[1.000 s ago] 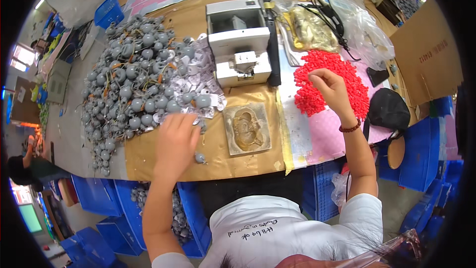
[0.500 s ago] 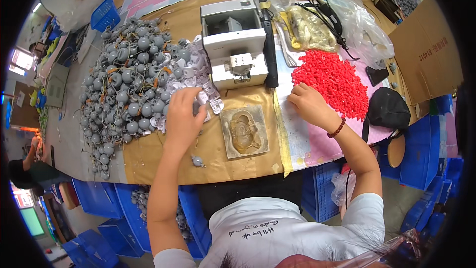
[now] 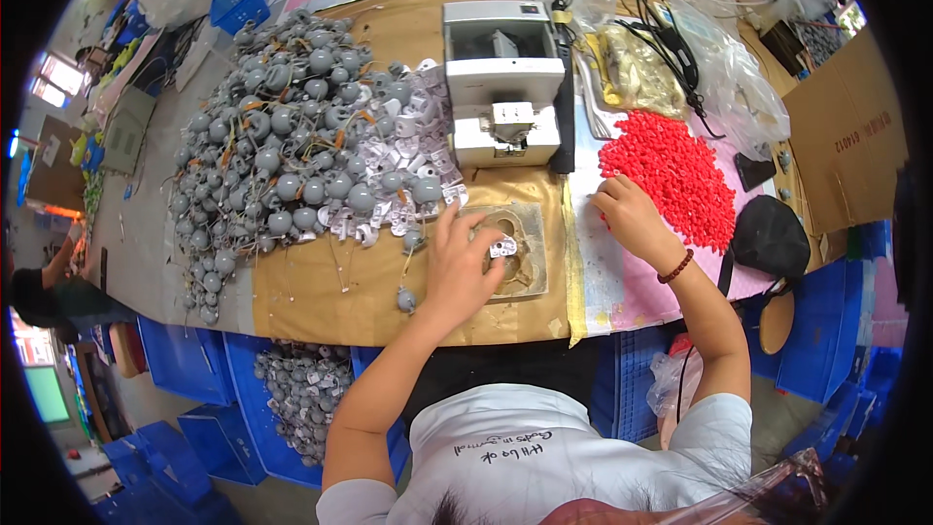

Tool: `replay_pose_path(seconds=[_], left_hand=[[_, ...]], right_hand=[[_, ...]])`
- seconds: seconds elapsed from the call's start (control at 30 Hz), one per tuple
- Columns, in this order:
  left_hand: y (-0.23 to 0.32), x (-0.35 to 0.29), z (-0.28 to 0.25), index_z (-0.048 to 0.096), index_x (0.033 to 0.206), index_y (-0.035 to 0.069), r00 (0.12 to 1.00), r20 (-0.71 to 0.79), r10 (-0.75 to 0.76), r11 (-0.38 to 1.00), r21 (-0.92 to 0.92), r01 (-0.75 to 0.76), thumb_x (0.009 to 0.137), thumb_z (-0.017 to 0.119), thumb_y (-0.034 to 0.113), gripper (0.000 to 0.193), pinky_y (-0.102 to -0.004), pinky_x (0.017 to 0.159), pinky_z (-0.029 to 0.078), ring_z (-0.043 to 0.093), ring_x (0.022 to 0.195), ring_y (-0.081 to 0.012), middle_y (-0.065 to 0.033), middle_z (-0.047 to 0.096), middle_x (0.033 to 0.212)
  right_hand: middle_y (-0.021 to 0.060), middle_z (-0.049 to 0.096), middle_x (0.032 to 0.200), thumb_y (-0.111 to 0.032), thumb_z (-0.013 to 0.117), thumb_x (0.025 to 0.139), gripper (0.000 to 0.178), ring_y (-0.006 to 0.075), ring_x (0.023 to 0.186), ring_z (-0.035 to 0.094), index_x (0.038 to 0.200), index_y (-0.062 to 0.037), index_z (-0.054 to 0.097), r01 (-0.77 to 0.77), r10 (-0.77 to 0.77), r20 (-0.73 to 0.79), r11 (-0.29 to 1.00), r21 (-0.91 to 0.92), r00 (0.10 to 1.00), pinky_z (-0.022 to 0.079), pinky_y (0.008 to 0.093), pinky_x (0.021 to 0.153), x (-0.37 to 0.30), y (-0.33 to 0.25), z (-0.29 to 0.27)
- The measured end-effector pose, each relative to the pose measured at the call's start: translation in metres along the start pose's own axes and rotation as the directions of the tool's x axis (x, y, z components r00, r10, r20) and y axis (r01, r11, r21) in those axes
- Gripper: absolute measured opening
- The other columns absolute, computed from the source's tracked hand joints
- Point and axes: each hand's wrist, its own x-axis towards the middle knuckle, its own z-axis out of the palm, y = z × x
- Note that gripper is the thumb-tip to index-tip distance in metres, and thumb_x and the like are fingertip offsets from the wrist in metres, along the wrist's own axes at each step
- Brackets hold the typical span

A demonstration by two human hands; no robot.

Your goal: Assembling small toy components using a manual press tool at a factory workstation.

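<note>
One loose grey ball (image 3: pixel 406 300) lies nearest the person on the brown-covered bench (image 3: pixel 525 328), just left of the left wrist. Beyond it, the left hand (image 3: pixel 463 267) reaches inward, fingers bent and half spread, its thumb and forefinger apparently pinching a small white part (image 3: pixel 502 247). That part sits at the right side of the hand, above the square block (image 3: pixel 532 277); its longer axis runs roughly crosswise, the right end slightly farther away. Whether it touches the block cannot be told. The left hand covers the block's left portion, so only some of the recess shows.

Well to the right of the part, the right hand (image 3: pixel 634 219) is the farther of the two from it. Its fingers curl together at the near left edge of the red pieces (image 3: pixel 671 175); whether they grip one is unclear.

Farther off, more white parts (image 3: pixel 420 126) lie beside the heap of grey balls (image 3: pixel 282 136), left of a white-fronted machine (image 3: pixel 503 86) standing beyond the block.
</note>
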Motion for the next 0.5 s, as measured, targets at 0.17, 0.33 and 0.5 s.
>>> replay_pose_path(seconds=[0.17, 0.33, 0.5], left_hand=[[0.006, -0.002, -0.005, 0.064, 0.126, 0.013, 1.0, -0.003, -0.005, 0.997, -0.077, 0.005, 0.08, 0.077, 0.013, 0.048, -0.0563, 0.113, 0.034, 0.04, 0.138, -0.0425, -0.0164, 0.055, 0.133], [-0.045, 0.033, -0.049, 0.064, 0.124, 0.01, 0.989, -0.07, 0.132, 0.982, 0.146, -0.121, 0.079, 0.069, 0.001, 0.046, -0.0541, 0.113, 0.035, 0.045, 0.134, -0.0405, -0.0159, 0.058, 0.13], [-0.083, 0.063, -0.064, 0.065, 0.125, 0.012, 0.953, 0.172, 0.249, 0.862, 0.41, -0.299, 0.076, 0.068, -0.001, 0.05, -0.057, 0.11, 0.034, 0.054, 0.123, -0.0364, -0.0126, 0.062, 0.117]], right_hand=[[0.0098, 0.063, 0.092, 0.0, 0.07, 0.079, 0.015, 0.0306, 0.089, 0.061, 0.093, -0.0036, 0.067, -0.03, 0.042, -0.162, 0.997, 0.073, 0.986, 0.051, 0.0414, 0.08, 0.003, -0.008, -0.007], [0.0093, 0.066, 0.09, -0.004, 0.078, 0.083, 0.014, 0.0276, 0.082, 0.066, 0.092, -0.0054, 0.068, -0.031, 0.117, -0.191, 0.915, 0.403, 0.975, 0.054, 0.0387, 0.071, 0.014, -0.043, -0.018], [0.0071, 0.068, 0.089, -0.007, 0.081, 0.082, 0.016, 0.0277, 0.083, 0.065, 0.091, -0.0074, 0.068, 0.203, -0.076, -0.265, 0.846, 0.494, 0.961, 0.053, 0.038, 0.074, 0.046, -0.099, 0.004]])
